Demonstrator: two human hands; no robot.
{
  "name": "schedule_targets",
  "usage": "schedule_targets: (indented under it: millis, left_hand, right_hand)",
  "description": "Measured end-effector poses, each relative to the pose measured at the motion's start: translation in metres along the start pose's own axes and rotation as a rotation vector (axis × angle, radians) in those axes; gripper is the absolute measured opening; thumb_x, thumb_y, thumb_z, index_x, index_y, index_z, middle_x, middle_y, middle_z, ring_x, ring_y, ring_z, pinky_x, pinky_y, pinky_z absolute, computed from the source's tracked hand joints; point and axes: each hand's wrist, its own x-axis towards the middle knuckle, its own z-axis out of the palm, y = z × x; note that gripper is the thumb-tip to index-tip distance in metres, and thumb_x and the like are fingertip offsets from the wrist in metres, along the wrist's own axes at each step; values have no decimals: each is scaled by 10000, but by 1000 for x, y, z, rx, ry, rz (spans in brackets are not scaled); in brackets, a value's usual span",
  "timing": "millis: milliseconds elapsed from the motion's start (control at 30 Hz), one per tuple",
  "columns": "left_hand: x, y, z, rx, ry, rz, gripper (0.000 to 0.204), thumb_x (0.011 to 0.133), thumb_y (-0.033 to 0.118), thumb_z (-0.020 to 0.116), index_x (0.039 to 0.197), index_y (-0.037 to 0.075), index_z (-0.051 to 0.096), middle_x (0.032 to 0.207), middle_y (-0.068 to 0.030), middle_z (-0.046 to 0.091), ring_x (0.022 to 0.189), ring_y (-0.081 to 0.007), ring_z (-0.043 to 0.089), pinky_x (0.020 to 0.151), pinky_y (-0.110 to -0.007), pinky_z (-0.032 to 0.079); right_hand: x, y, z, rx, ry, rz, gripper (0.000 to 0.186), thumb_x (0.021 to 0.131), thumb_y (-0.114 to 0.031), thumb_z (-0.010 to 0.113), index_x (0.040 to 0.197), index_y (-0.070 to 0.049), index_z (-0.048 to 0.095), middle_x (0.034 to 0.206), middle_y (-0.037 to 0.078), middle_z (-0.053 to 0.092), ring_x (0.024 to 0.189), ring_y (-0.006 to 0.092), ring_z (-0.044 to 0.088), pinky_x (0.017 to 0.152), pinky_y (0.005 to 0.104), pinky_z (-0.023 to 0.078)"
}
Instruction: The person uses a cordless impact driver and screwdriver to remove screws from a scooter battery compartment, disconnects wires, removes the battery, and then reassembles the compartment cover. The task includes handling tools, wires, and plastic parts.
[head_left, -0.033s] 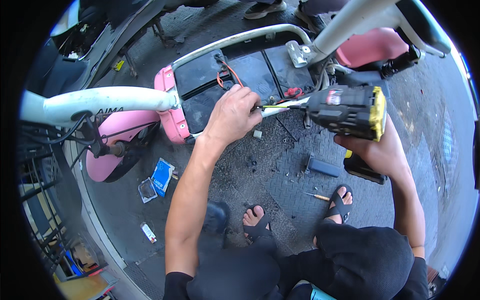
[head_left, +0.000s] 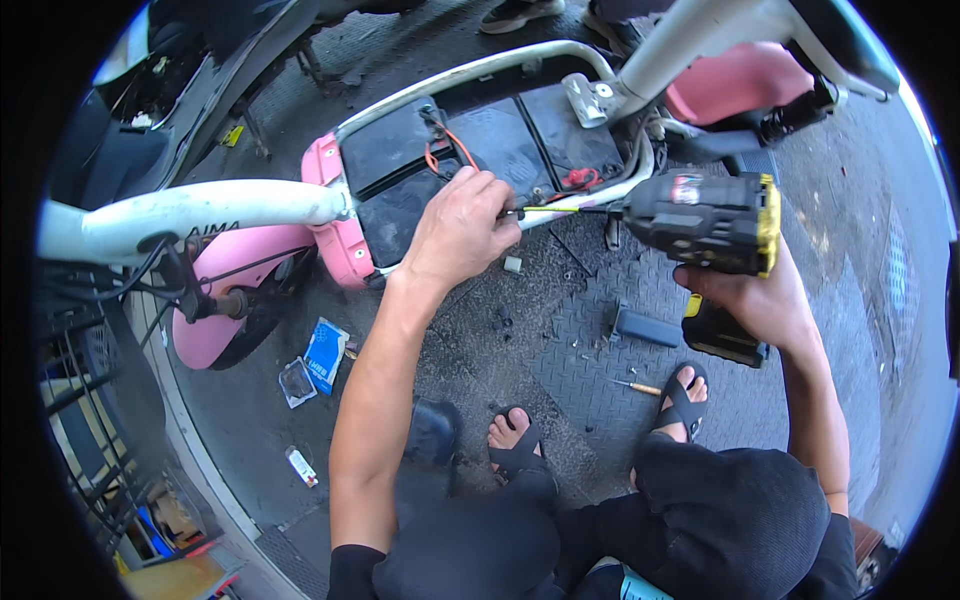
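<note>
My right hand [head_left: 757,300] is wrapped round the handle of a black-and-yellow cordless drill [head_left: 700,222]. A long bit [head_left: 550,209], yellow-green in part, points left out of its chuck. At the tip of that bit, the fingers of my left hand [head_left: 460,225] are pinched together; a small dark end shows there, and what they hold is mostly hidden. Both hands are over the near edge of an open battery compartment in a white-and-pink electric scooter frame [head_left: 345,217]. Several black batteries [head_left: 500,140] lie inside. A red-orange wire [head_left: 460,147] runs just beyond my left fingers.
A screwdriver with a wooden handle [head_left: 645,388] lies by my right foot. Near the drill's battery sits a dark oblong box [head_left: 647,327]. A blue packet [head_left: 326,352] and small loose parts [head_left: 502,318] are on the floor. Another person's shoe [head_left: 520,15] shows at the top.
The view has shifted slightly, so the scooter appears a little further left and higher. Both hands keep the same hold, with the bit still at my left fingertips.
</note>
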Motion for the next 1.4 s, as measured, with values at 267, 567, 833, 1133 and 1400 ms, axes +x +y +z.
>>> schedule_targets:
  millis: [267, 567, 833, 1133, 1400]
  left_hand:
    - [-57, 67, 21, -96, 266, -17, 231, 811, -26, 822, 995, 6, 685, 946, -129, 708, 866, -323, 710, 776, -423, 601]
    - [-156, 131, 122, -734, -196, -502, 210, 878, -23, 797, 1058, 8, 695, 935, -78, 718, 761, -138, 705, 688, -304, 596]
    - [-74, 73, 51, -59, 455, -480, 198, 1037, 173, 818, 1078, 0, 730, 823, -67, 700, 691, -136, 644, 601, -323, 506]
    - [15, 39, 18, -30, 137, -833, 251, 944, 193, 811, 1056, -31, 800, 904, -207, 830, 842, -337, 836, 841, -438, 643]
    - [-73, 104, 59, -466, 576, -708, 174, 937, -35, 790, 1075, -13, 688, 762, -26, 694, 634, -42, 618, 594, -250, 524]
  right_hand:
    - [-76, 178, -65, 597, 130, 708, 298, 929, -207, 843, 1047, 23, 696, 688, 53, 621, 526, 158, 587, 510, 329, 496]
    - [-200, 353, -101, 773, 376, 1238, 258, 986, -346, 736, 905, -135, 610, 654, 25, 591, 489, 182, 535, 486, 365, 473]
    - [-209, 363, -85, 689, 381, 1327, 284, 1040, -378, 758, 1041, -123, 630, 748, 77, 665, 613, 252, 663, 599, 420, 579]
    - [-58, 215, -36, -512, 90, 430, 334, 969, -259, 810, 1063, 58, 761, 927, 249, 800, 864, 431, 791, 809, 506, 614]
    - [100, 100, 83, -370, 202, -486, 309, 960, -205, 803, 1203, -19, 762, 1077, 161, 715, 1073, 389, 690, 932, 491, 579]
